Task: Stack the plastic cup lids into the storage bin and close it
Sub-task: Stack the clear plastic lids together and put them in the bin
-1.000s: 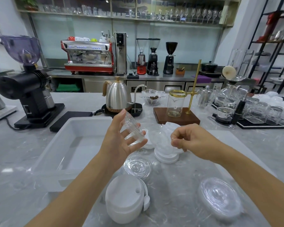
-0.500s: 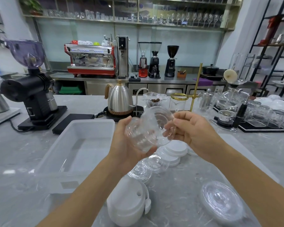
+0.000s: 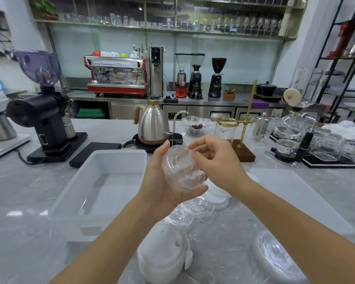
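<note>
My left hand [image 3: 160,185] grips a small stack of clear domed lids [image 3: 182,171] above the counter. My right hand [image 3: 217,160] curls its fingers over the top of that stack and presses a lid onto it. The open white storage bin [image 3: 84,181] stands to the left with nothing visible inside. Its flat white cover [image 3: 295,193] lies on the counter at the right. More lids lie below my hands: clear lids [image 3: 191,210], flat white lids [image 3: 217,193], a stack of white sip lids [image 3: 162,253] and a pile of clear flat lids [image 3: 275,255].
A steel gooseneck kettle [image 3: 152,126] on its base and a black scale pad [image 3: 94,150] stand behind the bin. A black grinder [image 3: 43,111] is at the left. A glass server on a wooden stand [image 3: 230,136] and glassware [image 3: 326,144] fill the right.
My right hand picked a clear lid from the counter, carried it up and set it on the stack in my left hand. Both hands rose slightly.
</note>
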The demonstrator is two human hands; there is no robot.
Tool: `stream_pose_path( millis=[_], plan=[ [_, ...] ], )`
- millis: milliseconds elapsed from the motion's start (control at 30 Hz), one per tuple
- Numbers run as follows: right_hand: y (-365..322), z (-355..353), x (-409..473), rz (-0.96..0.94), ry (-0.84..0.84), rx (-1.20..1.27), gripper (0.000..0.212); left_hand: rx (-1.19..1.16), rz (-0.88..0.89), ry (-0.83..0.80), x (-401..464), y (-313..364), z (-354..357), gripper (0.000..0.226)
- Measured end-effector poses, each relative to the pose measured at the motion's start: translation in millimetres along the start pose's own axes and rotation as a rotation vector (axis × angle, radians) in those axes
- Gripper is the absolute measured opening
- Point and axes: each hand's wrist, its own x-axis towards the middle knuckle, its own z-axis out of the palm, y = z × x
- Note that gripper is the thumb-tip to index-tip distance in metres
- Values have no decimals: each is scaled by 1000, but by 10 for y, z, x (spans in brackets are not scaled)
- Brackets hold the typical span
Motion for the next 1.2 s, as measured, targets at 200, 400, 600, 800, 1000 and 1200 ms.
stream_pose_path(
  millis=[200, 400, 600, 800, 1000, 1200],
  plan=[
    [-52, 178, 51, -117, -59, -123, 21, -77, 36, 11, -62, 66, -45, 70],
    [141, 2, 129, -124, -167, -357, 24, -75, 158, 198, -109, 201, -264, 45],
    [511, -23, 1, 38, -742, -903, 63, -86, 177, 218, -164, 210, -324, 42],
    [596, 99, -124, 18, -799, -961, 86, -81, 169, 201, -200, 229, -323, 43],
    [562, 85, -106, -3, -817, -978, 61, -74, 161, 222, -226, 238, -338, 44],
    [561, 14, -94, -66, -712, -885, 26, -61, 151, 253, -227, 232, -337, 49]
  ],
)
